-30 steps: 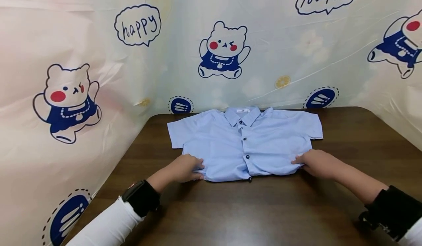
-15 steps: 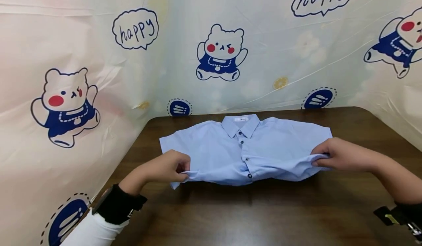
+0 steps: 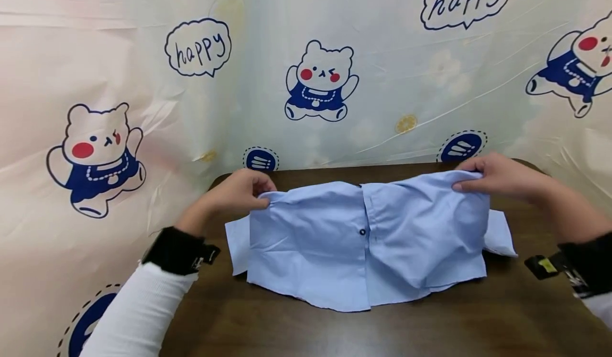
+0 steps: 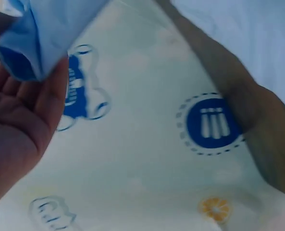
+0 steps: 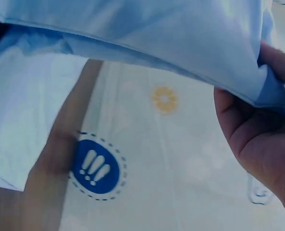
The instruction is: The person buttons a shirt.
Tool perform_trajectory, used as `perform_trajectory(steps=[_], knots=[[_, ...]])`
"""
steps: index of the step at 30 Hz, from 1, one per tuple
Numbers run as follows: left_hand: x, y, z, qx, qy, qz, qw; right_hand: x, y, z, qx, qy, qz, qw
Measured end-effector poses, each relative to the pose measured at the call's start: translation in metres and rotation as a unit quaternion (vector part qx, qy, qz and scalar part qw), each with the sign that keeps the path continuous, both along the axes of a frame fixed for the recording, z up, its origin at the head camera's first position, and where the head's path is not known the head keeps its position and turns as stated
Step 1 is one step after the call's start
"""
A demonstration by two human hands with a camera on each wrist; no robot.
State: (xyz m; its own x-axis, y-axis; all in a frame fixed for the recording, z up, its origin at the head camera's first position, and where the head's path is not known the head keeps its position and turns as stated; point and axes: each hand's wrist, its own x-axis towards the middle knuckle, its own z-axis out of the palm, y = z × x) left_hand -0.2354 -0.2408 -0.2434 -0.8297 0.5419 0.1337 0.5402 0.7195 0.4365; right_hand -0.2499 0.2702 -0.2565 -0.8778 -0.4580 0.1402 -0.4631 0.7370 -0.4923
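Light blue cotton fills the middle of the scene: a short-sleeved button-up shirt lies on the dark wooden tabletop, with one long edge lifted and drawn toward the far side. The left hand pinches that raised edge at its left end, thumb and fingers closed on the cloth; the left wrist view shows a rolled fold of the fabric caught at the fingertips. The right hand grips the same edge at its right end, fingers curled over the fabric, and the right wrist view shows the cloth stretched away from that hand's fingers. The two hands are well apart, level with each other, near the back of the tabletop. The shirt's lower layer rests flat, its sleeves sticking out at either side, and one dark button shows on the placket. Behind stands a plastic curtain printed with cartoon bears and "happy" speech bubbles.
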Motion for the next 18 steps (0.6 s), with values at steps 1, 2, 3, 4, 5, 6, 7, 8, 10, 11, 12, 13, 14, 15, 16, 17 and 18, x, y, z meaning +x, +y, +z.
perform_trajectory(steps=[1,2,3,4,5,6,7,8,10,11,12,13,14,15,16,17,18], knots=[[-0.010,0.002,-0.002,-0.011,0.007,0.009,0.9999,-0.009,-0.002,0.000,0.010,0.000,-0.006,1.000],[-0.020,0.004,-0.004,-0.019,0.013,0.017,0.9996,-0.018,-0.005,-0.002,0.018,0.002,-0.008,1.000],[-0.030,0.006,-0.008,-0.029,0.016,0.023,0.9992,-0.026,-0.008,-0.004,0.023,0.004,-0.009,1.000],[-0.040,0.008,-0.012,-0.039,0.017,0.031,0.9986,-0.035,-0.010,-0.007,0.030,0.010,-0.008,0.999],[-0.050,0.011,-0.017,-0.053,0.020,0.039,0.9977,-0.044,-0.012,-0.011,0.038,0.020,-0.002,0.999],[-0.059,0.013,-0.022,-0.065,0.016,0.051,0.9964,-0.053,-0.015,-0.015,0.045,0.026,0.001,0.999],[-0.068,0.016,-0.027,-0.080,0.011,0.063,0.9948,-0.061,-0.017,-0.020,0.050,0.029,0.003,0.998],[-0.076,0.018,-0.034,-0.094,0.005,0.073,0.9929,-0.069,-0.020,-0.026,0.057,0.031,0.003,0.998],[-0.089,0.021,-0.049,-0.127,-0.001,0.084,0.9884,-0.083,-0.028,-0.037,0.080,0.032,0.000,0.996],[-0.095,0.023,-0.056,-0.145,0.001,0.081,0.9862,-0.088,-0.033,-0.043,0.094,0.031,-0.002,0.995],[-0.100,0.024,-0.063,-0.159,-0.001,0.077,0.9843,-0.093,-0.038,-0.049,0.104,0.020,-0.009,0.994],[-0.104,0.026,-0.069,-0.175,0.002,0.068,0.9821,-0.097,-0.043,-0.054,0.117,0.008,-0.017,0.993],[-0.107,0.028,-0.075,-0.191,0.007,0.059,0.9797,-0.100,-0.047,-0.059,0.133,0.000,-0.019,0.991],[-0.109,0.030,-0.080,-0.205,0.006,0.051,0.9774,-0.103,-0.051,-0.063,0.147,-0.013,-0.026,0.989],[-0.110,0.032,-0.084,-0.219,0.002,0.046,0.9747,-0.105,-0.055,-0.067,0.156,-0.029,-0.033,0.987],[-0.111,0.034,-0.088,-0.231,-0.005,0.042,0.9721,-0.107,-0.057,-0.071,0.168,-0.040,-0.039,0.984],[-0.112,0.036,-0.091,-0.239,-0.013,0.042,0.9700,-0.108,-0.060,-0.074,0.174,-0.054,-0.047,0.982]])
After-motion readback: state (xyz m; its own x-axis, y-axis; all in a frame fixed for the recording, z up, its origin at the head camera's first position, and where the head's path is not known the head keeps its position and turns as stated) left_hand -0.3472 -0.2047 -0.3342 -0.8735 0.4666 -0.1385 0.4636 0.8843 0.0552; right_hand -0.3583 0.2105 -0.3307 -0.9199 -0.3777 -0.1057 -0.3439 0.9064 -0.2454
